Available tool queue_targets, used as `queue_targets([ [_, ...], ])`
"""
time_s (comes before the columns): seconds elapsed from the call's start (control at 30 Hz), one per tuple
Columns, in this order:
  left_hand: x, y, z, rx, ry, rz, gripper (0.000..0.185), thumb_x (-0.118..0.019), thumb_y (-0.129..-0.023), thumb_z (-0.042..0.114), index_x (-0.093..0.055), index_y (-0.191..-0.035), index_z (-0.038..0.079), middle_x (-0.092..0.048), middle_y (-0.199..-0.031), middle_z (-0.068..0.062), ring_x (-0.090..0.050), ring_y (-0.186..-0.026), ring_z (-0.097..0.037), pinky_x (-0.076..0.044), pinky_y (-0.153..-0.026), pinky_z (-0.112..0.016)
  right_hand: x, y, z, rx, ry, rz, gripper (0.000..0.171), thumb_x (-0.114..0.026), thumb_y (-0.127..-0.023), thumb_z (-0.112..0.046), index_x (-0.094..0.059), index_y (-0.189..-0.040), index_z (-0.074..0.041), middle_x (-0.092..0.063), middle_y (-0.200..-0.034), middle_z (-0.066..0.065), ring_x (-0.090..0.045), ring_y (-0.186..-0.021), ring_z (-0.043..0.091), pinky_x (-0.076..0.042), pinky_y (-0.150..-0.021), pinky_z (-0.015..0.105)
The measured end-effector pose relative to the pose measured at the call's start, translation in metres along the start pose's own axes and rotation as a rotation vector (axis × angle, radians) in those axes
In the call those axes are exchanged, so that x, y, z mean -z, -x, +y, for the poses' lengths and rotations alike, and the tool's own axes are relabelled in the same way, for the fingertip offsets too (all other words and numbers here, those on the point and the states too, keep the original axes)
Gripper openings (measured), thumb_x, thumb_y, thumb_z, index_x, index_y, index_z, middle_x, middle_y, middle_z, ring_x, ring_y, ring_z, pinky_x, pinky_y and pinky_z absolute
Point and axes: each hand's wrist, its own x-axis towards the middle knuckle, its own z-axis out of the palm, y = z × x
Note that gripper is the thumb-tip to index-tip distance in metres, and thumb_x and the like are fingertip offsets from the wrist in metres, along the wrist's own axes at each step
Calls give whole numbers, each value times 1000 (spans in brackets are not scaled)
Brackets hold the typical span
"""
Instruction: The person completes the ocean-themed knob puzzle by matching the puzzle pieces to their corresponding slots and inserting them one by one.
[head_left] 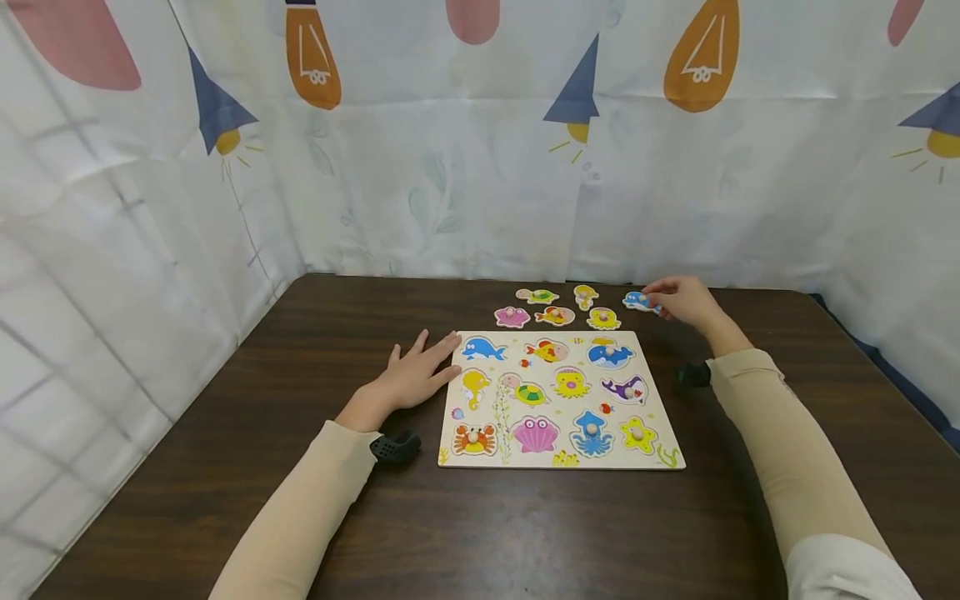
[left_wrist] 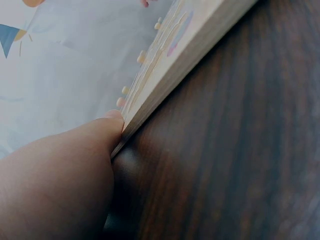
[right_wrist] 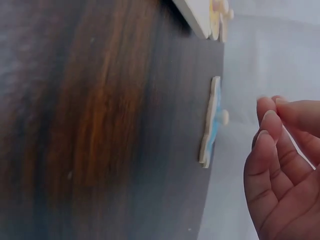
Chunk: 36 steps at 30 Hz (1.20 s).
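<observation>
From my head, one camera looks forward and down across the desk (head_left: 420,521) to the printed cloth (head_left: 480,192). My left wrist's view, rolled sideways, looks closely along the edge of the board (left_wrist: 167,87); my right wrist's, also sideways, faces a blue piece (right_wrist: 214,125), which the head view shares. All three catch desk and cloth.

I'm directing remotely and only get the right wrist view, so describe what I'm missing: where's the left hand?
Observer: In the head view, the left hand touches the left side of the wooden puzzle board.

Operator: I see one blue piece on the table. What lies left of it?

Observer: Five loose knobbed pieces: seahorse, turtle, octopus, fish and pink shell.

Operator: And the board's near left slot?

Observer: The orange crab piece sits there, knob up.
</observation>
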Motion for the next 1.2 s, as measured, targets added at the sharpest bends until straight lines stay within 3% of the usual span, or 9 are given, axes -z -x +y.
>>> queue_targets([
  [0.27,1,-1,0,-2,0,-6,68,-43,-109,49,-19,-167,22,-15,-171,-1,0,-156,-39,5,-113,-74,-4,-17,15,-45,-31,12,34,-52,-108,-12,-60,-132,11,-67,-111,26,-62,-83,22,-54,-69,26],
  [0.47,0,-1,0,-4,0,-3,68,-43,-109,49,-19,-167,22,-15,-171,-1,1,-156,-38,5,-114,-74,-4,-24,24,-56,-111,-3,32,-54,-104,-8,-61,-127,14,-69,-95,19,-61,-73,18,-54,-63,25],
  [0.8,3,0,2,2,1,-14,68,-44,-108,49,-19,-167,23,-15,-171,-2,1,-156,-38,5,-114,-74,-6,-34,19,-149,-83,-43,38,-52,-106,-6,-53,-138,14,-68,-105,22,-60,-73,15,-54,-64,24],
  [1.0,4,-1,2,6,8,-5,68,-44,-108,49,-20,-166,22,-16,-171,-2,1,-156,-38,6,-114,-74,-3,-38,16,-185,-98,-94,38,-51,-107,-6,-51,-139,15,-69,-93,12,-59,-70,14,-54,-63,23],
  [1.2,1,-1,2,9,15,-6,68,-44,-108,49,-20,-166,22,-16,-171,-1,1,-156,-38,6,-114,-73,-4,-40,17,-202,-108,-87,37,-53,-106,-5,-54,-136,17,-69,-85,5,-59,-68,13,-55,-63,22],
])
